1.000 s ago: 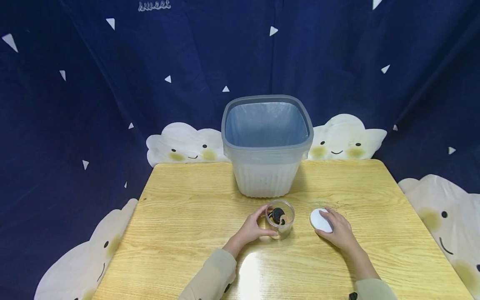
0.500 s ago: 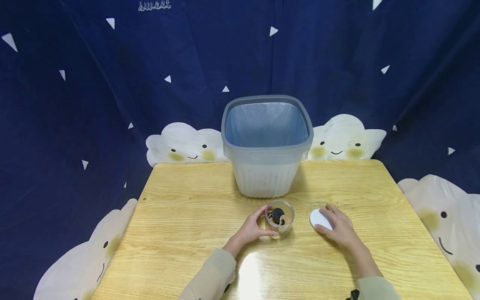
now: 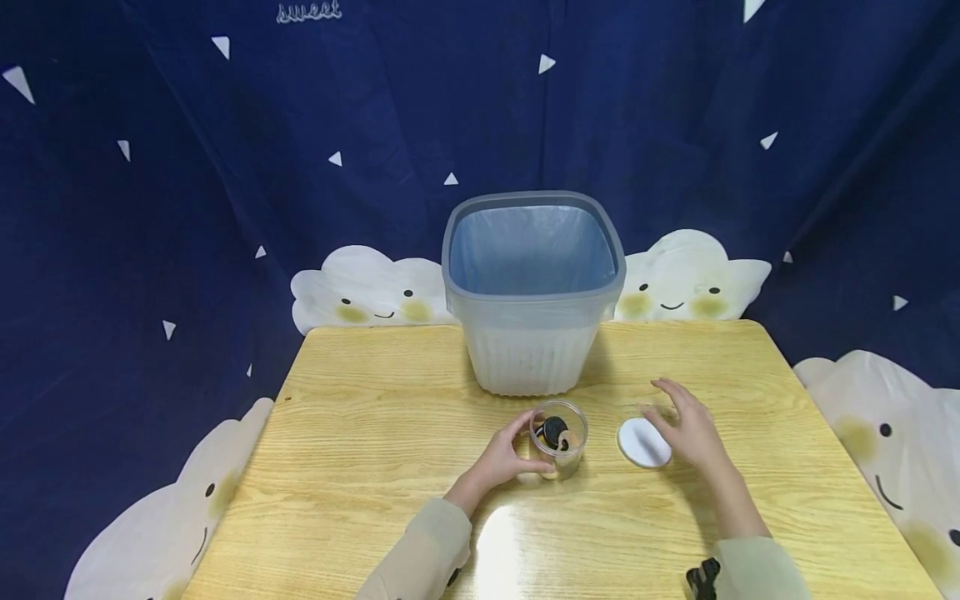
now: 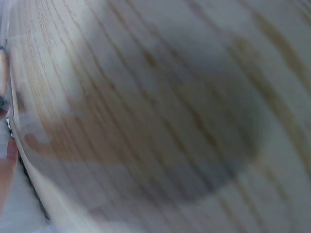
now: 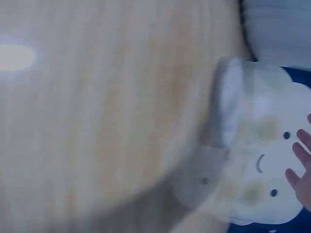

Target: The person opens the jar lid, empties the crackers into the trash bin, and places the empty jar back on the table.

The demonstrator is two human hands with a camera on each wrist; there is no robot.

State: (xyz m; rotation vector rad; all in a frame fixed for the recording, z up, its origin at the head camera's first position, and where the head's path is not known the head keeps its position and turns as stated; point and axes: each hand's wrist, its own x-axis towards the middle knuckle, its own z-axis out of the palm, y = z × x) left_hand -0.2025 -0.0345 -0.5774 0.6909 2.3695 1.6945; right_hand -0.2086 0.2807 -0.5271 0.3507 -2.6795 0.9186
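My left hand (image 3: 498, 458) grips the side of a clear round plastic jar (image 3: 573, 462), its mouth uncovered. Inside lie a black disc-like piece (image 3: 555, 429) and a tan piece (image 3: 567, 439). At the left edge of the left wrist view only part of that hand (image 4: 5, 174) and the jar shows. A round white lid (image 3: 645, 442) lies flat on the table to the jar's right. My right hand (image 3: 692, 425) hovers just beyond it to the right, fingers spread and holding nothing. In the right wrist view its fingers (image 5: 303, 158) show at the right edge, apart from the lid (image 5: 228, 102).
Behind the jar stands a tall white bin (image 3: 532, 346) with a grey rim and a liner inside. The wooden table (image 3: 375, 400) ends at a dark blue curtain (image 3: 375, 108) with clouds printed on it.
My right hand has let go of the white lid and moved up and away to the right, its fingers spreading. The lid stays on the table. My left hand keeps its hold on the jar.
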